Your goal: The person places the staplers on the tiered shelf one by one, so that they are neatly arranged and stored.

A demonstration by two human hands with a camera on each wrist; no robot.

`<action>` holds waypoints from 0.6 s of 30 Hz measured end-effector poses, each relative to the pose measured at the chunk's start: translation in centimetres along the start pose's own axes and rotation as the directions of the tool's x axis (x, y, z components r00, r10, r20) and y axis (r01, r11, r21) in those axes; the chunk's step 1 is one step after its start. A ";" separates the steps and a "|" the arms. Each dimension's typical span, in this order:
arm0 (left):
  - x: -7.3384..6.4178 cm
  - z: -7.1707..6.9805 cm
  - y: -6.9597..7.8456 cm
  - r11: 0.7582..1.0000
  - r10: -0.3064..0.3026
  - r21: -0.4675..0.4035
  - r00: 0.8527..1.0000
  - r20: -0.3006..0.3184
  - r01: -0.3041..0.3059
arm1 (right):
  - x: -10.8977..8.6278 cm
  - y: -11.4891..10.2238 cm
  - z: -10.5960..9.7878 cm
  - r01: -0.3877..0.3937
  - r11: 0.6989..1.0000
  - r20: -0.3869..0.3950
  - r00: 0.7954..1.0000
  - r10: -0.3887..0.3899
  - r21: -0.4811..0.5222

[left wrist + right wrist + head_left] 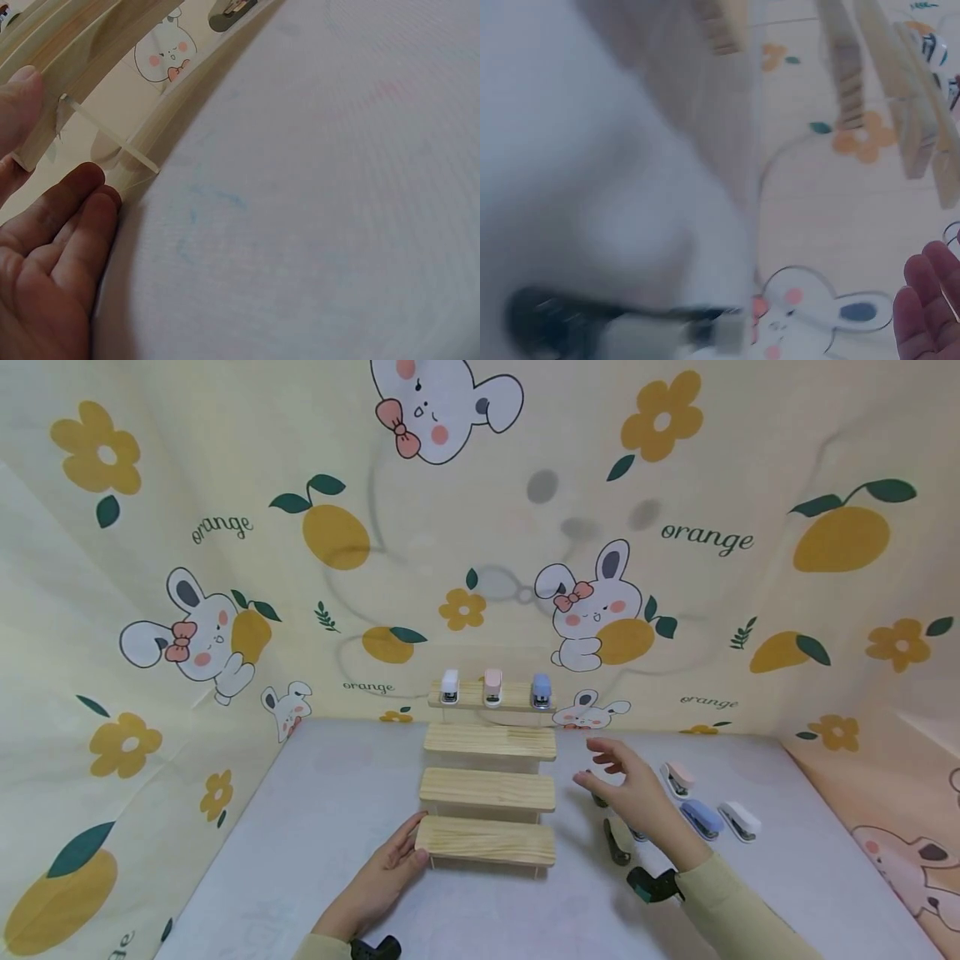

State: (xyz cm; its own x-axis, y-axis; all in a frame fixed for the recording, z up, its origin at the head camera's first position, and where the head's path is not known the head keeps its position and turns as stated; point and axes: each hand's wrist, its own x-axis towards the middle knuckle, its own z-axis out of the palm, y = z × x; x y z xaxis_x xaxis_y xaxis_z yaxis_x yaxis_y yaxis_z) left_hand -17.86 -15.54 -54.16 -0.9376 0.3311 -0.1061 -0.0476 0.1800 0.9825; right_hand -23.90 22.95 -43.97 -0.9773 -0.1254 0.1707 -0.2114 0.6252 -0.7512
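Note:
A wooden four-step display rack (487,789) stands on the table. My left hand (382,877) holds the left end of its lowest board, the thumb at the front corner. In the left wrist view, the thumb (21,105) lies against the wood, with the other fingers below. My right hand (633,789) hovers right of the rack, fingers loosely bent and nothing between them. Beneath it, an olive-and-black stapler (618,841) and other staplers are partly hidden. White (449,686), pink (492,687) and blue (542,690) staplers stand on the top board.
Farther right on the table lie a pink stapler (678,778), a blue stapler (702,819) and a white stapler (740,821). A patterned cloth (480,543) with rabbits and oranges hangs behind the table and around its sides.

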 end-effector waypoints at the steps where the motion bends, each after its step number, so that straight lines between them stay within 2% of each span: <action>1: 0.0 0.0 0.0 1.000 0.001 -0.001 1.000 -0.001 -0.001 | -0.4 0.4 0.0 -0.010 1.000 0.007 1.000 0.010 -0.007; 9: 0.0 -0.1 -0.3 1.000 0.013 -0.009 1.000 0.008 -0.013 | -2.9 3.4 -0.3 0.024 0.998 0.034 0.999 -0.022 -0.055; 18: 0.0 -0.1 -0.3 1.000 0.013 -0.001 1.000 0.011 -0.013 | -4.3 5.7 -0.5 0.089 0.991 0.043 0.996 -0.085 -0.103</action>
State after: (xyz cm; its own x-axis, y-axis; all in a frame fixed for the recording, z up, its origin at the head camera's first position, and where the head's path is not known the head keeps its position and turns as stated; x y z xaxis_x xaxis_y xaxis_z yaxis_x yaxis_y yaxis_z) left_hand -17.88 -15.66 -54.45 -0.9342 0.3439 -0.0950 -0.0357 0.1750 0.9839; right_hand -20.90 27.41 -48.68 -0.9556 -0.2105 0.2063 -0.2948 0.6874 -0.6638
